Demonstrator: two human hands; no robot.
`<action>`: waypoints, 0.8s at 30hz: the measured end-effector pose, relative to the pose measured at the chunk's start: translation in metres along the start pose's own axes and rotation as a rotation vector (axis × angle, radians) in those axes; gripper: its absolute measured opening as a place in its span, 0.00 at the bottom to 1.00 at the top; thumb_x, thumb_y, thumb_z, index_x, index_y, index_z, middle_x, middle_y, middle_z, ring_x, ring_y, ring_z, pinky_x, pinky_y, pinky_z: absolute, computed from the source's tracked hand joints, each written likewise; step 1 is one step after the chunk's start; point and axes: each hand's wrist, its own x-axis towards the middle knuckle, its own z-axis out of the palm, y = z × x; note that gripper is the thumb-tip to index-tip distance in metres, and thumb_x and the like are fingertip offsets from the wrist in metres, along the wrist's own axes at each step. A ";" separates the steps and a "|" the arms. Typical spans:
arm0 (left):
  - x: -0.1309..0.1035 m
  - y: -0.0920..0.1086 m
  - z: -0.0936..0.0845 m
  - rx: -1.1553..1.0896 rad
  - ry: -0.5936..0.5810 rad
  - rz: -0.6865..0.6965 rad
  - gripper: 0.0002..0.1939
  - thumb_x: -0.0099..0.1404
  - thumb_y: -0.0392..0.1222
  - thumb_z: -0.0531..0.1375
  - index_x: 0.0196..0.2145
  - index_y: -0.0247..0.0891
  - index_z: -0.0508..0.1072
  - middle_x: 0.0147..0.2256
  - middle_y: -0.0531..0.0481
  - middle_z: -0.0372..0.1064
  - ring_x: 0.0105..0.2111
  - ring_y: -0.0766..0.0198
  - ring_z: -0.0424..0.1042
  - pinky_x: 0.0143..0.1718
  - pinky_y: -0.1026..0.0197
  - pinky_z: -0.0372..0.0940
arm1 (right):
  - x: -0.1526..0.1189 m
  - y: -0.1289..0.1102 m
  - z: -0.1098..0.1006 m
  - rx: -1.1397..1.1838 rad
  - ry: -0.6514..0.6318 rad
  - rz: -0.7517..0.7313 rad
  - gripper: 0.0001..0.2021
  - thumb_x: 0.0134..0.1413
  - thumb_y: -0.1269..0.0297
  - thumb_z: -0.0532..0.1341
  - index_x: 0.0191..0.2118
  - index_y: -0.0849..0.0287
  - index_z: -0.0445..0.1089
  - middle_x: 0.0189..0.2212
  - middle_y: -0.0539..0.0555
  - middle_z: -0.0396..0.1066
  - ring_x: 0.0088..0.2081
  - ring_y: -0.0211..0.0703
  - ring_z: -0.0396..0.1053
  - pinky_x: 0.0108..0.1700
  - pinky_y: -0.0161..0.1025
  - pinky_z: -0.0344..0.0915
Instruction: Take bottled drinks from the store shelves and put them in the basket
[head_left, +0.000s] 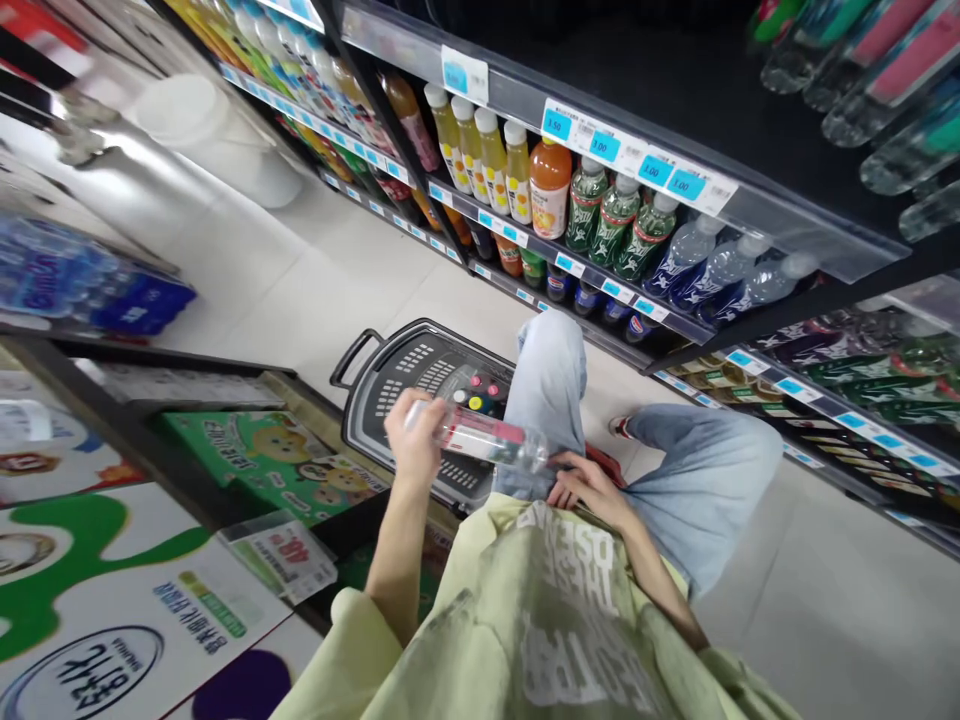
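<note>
The left hand [415, 440] grips the clear, pink-labelled bottle [484, 437] around its capped end, probably to leave the label and base exposed. The bottle lies nearly level above the basket [348, 430], which sits on the floor [330, 265] to the left of the bent knees, seemingly for easy reach. The right hand [596, 492] is loosely curled near the bottle's base; whether it grips anything, I cannot tell.
</note>
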 end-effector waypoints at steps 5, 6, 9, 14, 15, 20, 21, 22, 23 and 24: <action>0.040 -0.008 -0.024 0.136 0.312 0.113 0.18 0.60 0.51 0.68 0.29 0.42 0.63 0.24 0.60 0.54 0.25 0.68 0.54 0.28 0.63 0.53 | 0.003 0.005 0.005 -0.027 0.014 0.004 0.25 0.64 0.41 0.66 0.52 0.58 0.73 0.30 0.55 0.83 0.27 0.44 0.78 0.30 0.36 0.70; 0.047 -0.014 -0.025 0.263 0.332 0.138 0.17 0.61 0.50 0.68 0.30 0.41 0.64 0.25 0.59 0.56 0.27 0.67 0.56 0.31 0.62 0.54 | 0.003 0.006 0.006 -0.027 0.023 0.008 0.25 0.65 0.41 0.65 0.52 0.58 0.73 0.30 0.55 0.83 0.26 0.43 0.78 0.30 0.36 0.70; 0.074 -0.042 -0.023 0.647 0.241 0.238 0.15 0.63 0.49 0.69 0.34 0.38 0.68 0.31 0.57 0.62 0.34 0.64 0.62 0.40 0.60 0.58 | 0.007 0.010 0.009 -0.027 0.042 0.026 0.25 0.65 0.40 0.64 0.51 0.57 0.73 0.30 0.55 0.83 0.25 0.43 0.77 0.29 0.35 0.69; 0.132 -0.113 -0.019 1.043 -0.163 0.257 0.25 0.76 0.57 0.55 0.49 0.26 0.71 0.45 0.45 0.69 0.49 0.54 0.69 0.53 0.56 0.62 | 0.016 0.011 0.014 0.010 0.054 0.083 0.27 0.60 0.37 0.66 0.49 0.58 0.72 0.28 0.53 0.82 0.24 0.41 0.76 0.26 0.33 0.68; 0.145 -0.128 -0.018 1.100 -0.212 0.237 0.27 0.77 0.56 0.54 0.52 0.24 0.71 0.48 0.41 0.70 0.52 0.52 0.70 0.55 0.55 0.62 | 0.018 0.011 0.014 0.024 0.051 0.094 0.28 0.59 0.36 0.66 0.49 0.58 0.72 0.27 0.52 0.81 0.23 0.41 0.76 0.25 0.33 0.68; 0.200 -0.188 -0.009 1.271 -0.273 0.083 0.32 0.72 0.58 0.54 0.57 0.24 0.71 0.55 0.26 0.69 0.54 0.38 0.72 0.54 0.47 0.68 | 0.032 0.010 0.013 0.103 0.024 0.111 0.29 0.55 0.36 0.68 0.47 0.59 0.73 0.25 0.50 0.78 0.20 0.38 0.72 0.25 0.32 0.66; 0.207 -0.199 -0.006 1.288 -0.291 0.048 0.32 0.72 0.58 0.54 0.57 0.24 0.72 0.56 0.25 0.69 0.53 0.37 0.74 0.52 0.47 0.69 | 0.036 0.011 0.013 0.110 0.026 0.113 0.29 0.55 0.36 0.69 0.46 0.59 0.74 0.24 0.49 0.77 0.20 0.37 0.71 0.25 0.32 0.65; 0.213 -0.209 -0.003 1.302 -0.306 0.007 0.32 0.72 0.58 0.53 0.57 0.26 0.73 0.55 0.25 0.69 0.49 0.38 0.75 0.49 0.47 0.70 | 0.039 0.012 0.012 0.110 0.035 0.118 0.28 0.54 0.37 0.69 0.45 0.59 0.75 0.22 0.48 0.75 0.19 0.37 0.69 0.25 0.32 0.64; 0.218 -0.219 0.000 1.309 -0.307 -0.016 0.31 0.72 0.57 0.52 0.57 0.27 0.74 0.53 0.26 0.71 0.46 0.39 0.77 0.46 0.47 0.71 | 0.042 0.013 0.011 0.105 0.046 0.127 0.28 0.53 0.37 0.69 0.44 0.60 0.76 0.22 0.48 0.74 0.19 0.37 0.68 0.25 0.32 0.64; 0.222 -0.229 0.003 1.313 -0.306 -0.029 0.29 0.72 0.56 0.53 0.55 0.28 0.75 0.50 0.28 0.72 0.43 0.40 0.77 0.43 0.49 0.71 | 0.044 0.014 0.010 0.095 0.062 0.134 0.28 0.52 0.38 0.70 0.43 0.60 0.77 0.21 0.47 0.73 0.19 0.37 0.68 0.26 0.32 0.64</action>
